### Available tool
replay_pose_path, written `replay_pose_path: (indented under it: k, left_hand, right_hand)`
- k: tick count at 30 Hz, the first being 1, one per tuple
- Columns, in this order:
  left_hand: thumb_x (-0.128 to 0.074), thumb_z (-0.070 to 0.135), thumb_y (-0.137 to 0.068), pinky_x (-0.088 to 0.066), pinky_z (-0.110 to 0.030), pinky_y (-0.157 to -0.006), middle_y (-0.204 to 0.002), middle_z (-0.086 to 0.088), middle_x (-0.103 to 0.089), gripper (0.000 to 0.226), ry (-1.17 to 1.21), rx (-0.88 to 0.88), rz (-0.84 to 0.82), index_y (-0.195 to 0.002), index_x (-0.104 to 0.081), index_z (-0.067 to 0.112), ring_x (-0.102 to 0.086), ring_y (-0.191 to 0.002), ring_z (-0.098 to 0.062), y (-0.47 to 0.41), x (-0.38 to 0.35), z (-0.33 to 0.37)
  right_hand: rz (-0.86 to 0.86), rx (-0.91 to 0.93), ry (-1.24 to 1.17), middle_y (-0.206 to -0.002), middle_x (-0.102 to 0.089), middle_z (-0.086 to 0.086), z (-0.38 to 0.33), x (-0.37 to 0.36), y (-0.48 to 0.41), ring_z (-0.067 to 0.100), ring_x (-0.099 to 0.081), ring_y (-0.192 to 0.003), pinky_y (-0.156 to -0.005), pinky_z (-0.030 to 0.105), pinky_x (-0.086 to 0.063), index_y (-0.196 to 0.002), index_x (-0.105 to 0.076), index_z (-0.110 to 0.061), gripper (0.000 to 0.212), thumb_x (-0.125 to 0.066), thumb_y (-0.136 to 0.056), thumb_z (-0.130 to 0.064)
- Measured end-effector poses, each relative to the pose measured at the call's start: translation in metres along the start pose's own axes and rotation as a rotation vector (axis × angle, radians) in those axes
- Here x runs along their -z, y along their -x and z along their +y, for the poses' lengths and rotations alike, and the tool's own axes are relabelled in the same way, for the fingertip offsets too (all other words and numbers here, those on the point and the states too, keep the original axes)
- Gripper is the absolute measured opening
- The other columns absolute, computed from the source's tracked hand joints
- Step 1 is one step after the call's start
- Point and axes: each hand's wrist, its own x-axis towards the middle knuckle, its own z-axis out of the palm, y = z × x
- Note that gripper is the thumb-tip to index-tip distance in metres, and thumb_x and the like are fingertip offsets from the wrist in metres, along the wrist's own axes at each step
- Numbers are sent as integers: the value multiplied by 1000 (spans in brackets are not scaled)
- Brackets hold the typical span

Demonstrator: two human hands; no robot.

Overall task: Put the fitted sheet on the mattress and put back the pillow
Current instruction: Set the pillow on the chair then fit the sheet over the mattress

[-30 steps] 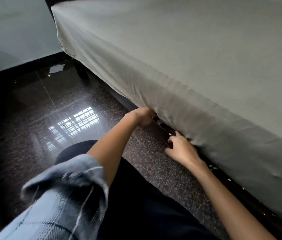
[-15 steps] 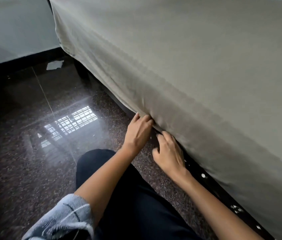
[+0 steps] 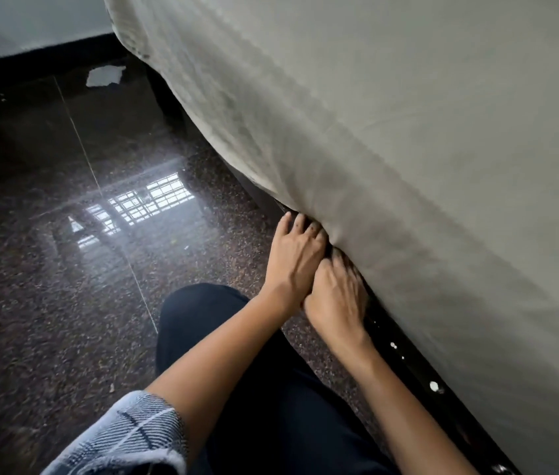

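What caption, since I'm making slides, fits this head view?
Left hand and right hand tuck the fitted sheet along its lower edge.

Matt, finely woven cloth over the fitted sheet [image 3: 408, 149], softly creased. Glossy polished speckled stone across the floor [image 3: 65, 303], mirror-bright. Shines dark and lacquered along the bed frame [image 3: 412, 368], chipped in spots; soft checked weave at the sleeve [image 3: 134, 437].

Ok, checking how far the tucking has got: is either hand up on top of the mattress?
No, the left hand and right hand are down at the lower edge of the fitted sheet, by the bed frame.
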Motion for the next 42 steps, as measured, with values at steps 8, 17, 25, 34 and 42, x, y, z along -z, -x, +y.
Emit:
replay_pose_path:
  k: [8, 17, 25, 34, 42]
  left_hand:
    - [-31, 19, -78, -40, -45, -103, -132, 2, -57, 56, 318, -152, -151, -128, -57, 18, -45, -129, -20, 14, 34, -22]
    - [-45, 3, -79, -37, -42, -103, -133, -14, -51, 48, 54, 20, -136, -124, -60, 11, -53, -119, -31, -6, 42, -65]
    - [-18, 14, -86, -26, -39, -115, -151, -10, -31, 60, -69, -122, -326, -144, -37, 11, -26, -140, -29, -14, 43, -71]
    - [-38, 10, -91, -17, -34, -108, -131, -5, -56, 42, -211, 60, -326, -130, -50, 17, -39, -130, -22, -59, 38, -54]
    - [-45, 17, -88, -16, -42, -113, -157, 5, -15, 70, -169, -98, -474, -150, -15, 25, -7, -145, -17, -43, 30, -84]
  right_hand:
    - [-192, 118, 63, -155, 6, 22, 8, -3, 1, 33, 7, -145, -117, 40, 4, -147, -20, -16, 79, -61, -82, -32]
    - [-407, 171, -38, -150, 13, 30, 13, 7, -8, 43, 12, -141, -115, 48, 4, -135, -27, -18, 76, -67, -75, -41]
    - [-425, 171, -150, -149, -3, 19, 17, 9, -11, 37, 3, -141, -114, 47, -3, -128, -33, -25, 72, -67, -69, -47]
    - [-272, 152, -159, -127, -30, 10, 13, 9, -7, 32, -25, -129, -108, 40, -20, -100, -44, -26, 52, -67, -63, -55]
    - [-254, 178, -172, -141, -20, 11, 16, 12, -6, 31, -18, -136, -109, 34, -15, -129, -43, -30, 56, -63, -78, -42]
